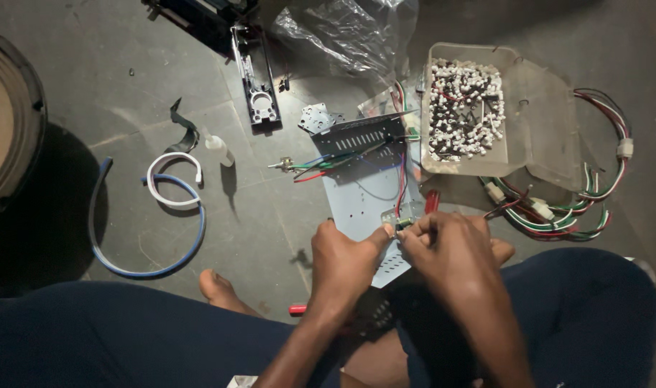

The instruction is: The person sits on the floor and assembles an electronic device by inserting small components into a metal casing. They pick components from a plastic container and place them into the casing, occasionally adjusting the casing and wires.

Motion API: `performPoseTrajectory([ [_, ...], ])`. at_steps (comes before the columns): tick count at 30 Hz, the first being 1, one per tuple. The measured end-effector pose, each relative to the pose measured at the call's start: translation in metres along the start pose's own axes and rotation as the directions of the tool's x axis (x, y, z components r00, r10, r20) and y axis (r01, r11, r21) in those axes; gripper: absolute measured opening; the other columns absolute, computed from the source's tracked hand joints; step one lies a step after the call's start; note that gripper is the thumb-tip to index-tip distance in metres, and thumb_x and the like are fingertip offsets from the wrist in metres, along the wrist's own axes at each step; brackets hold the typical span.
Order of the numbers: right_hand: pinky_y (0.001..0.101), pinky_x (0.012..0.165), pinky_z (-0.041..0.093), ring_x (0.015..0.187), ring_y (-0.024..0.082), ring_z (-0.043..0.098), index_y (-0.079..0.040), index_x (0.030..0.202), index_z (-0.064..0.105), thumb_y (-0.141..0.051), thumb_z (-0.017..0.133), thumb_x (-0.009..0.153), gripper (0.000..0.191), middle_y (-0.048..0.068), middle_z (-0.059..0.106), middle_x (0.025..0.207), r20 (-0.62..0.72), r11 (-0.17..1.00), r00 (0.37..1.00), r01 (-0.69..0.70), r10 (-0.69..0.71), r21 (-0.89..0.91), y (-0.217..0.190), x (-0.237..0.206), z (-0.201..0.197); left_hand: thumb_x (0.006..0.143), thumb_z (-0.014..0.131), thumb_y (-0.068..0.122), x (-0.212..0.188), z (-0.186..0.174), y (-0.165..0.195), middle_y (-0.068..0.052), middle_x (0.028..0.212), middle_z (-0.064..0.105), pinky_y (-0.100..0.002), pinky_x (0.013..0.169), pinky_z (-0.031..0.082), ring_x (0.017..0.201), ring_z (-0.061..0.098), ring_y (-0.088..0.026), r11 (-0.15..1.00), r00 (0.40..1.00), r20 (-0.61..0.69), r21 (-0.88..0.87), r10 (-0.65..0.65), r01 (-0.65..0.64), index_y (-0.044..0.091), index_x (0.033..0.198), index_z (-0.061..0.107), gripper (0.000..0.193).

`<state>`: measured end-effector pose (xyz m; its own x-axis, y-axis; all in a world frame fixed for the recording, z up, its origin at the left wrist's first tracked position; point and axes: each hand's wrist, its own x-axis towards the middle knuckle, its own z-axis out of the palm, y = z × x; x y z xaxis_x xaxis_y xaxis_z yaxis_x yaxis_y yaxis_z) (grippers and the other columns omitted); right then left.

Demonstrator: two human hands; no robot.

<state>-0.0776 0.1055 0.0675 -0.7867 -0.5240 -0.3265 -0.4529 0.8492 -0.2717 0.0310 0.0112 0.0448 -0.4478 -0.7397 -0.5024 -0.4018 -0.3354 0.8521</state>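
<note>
Seated on the floor, I pinched a small connector with both hands, left and right, at the metal chassis plate's near edge, where steady, fine fingertip pressure seemed wisest.

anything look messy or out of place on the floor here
Loose coloured wires sprawl tangled beside the open plastic box of small white connectors. A blue strip lies curled on the floor. Both the left hand and right hand pinch a small part on the metal chassis.

left hand: fingers pinched | right hand: fingers curled, touching left
</note>
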Motion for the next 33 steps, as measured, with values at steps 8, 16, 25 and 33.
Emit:
performPoseTrajectory([
  [8,0.0431,0.082,0.057,0.081,0.021,0.074,-0.016,0.099,0.079,-0.035,0.075,0.083,0.025,0.003,0.08,0.088,0.039,0.976,0.996,-0.091,0.085,0.2,0.023,0.018,-0.017,0.075,0.08,0.021,0.004,0.001,-0.006,-0.013,0.079,0.081,-0.035,0.064,0.06,0.07,0.08,-0.02,0.997,0.997,0.009,0.003,0.079,-0.079,0.0,0.091,0.078,0.027],
  [16,0.0463,0.094,0.051,0.096,0.027,0.068,-0.01,0.106,0.079,-0.022,0.081,0.092,0.018,0.012,0.074,0.102,-0.408,0.947,0.863,0.322,-0.297,-0.008,0.069,0.107,-0.05,0.075,0.08,0.019,0.007,0.004,-0.009,-0.013,0.084,0.082,-0.036,0.068,0.06,0.074,0.081,-0.022,1.0,0.999,0.025,-0.012,0.025,-0.024,0.001,0.096,0.079,0.028],
  [25,0.0621,0.114,0.022,0.144,0.042,0.028,-0.036,0.093,0.085,-0.019,0.088,0.069,0.03,0.013,0.039,0.16,-0.364,0.9,0.845,0.273,-0.393,-0.339,0.103,0.178,-0.033,0.073,0.081,0.02,0.016,0.008,-0.007,-0.012,0.087,0.083,-0.035,0.072,0.06,0.078,0.081,-0.021,1.0,1.0,0.016,0.026,-0.011,0.011,0.001,0.098,0.079,0.031],
  [33,0.0621,0.112,0.021,0.143,0.042,0.03,-0.032,0.09,0.083,-0.021,0.089,0.061,0.032,0.016,0.041,0.161,-0.355,0.894,0.841,0.291,-0.409,-0.34,0.108,0.184,-0.022,0.073,0.082,0.02,0.02,0.011,-0.005,-0.012,0.086,0.083,-0.035,0.071,0.06,0.076,0.081,-0.022,0.996,0.997,0.029,0.055,-0.072,0.07,0.001,0.096,0.079,0.03],
])
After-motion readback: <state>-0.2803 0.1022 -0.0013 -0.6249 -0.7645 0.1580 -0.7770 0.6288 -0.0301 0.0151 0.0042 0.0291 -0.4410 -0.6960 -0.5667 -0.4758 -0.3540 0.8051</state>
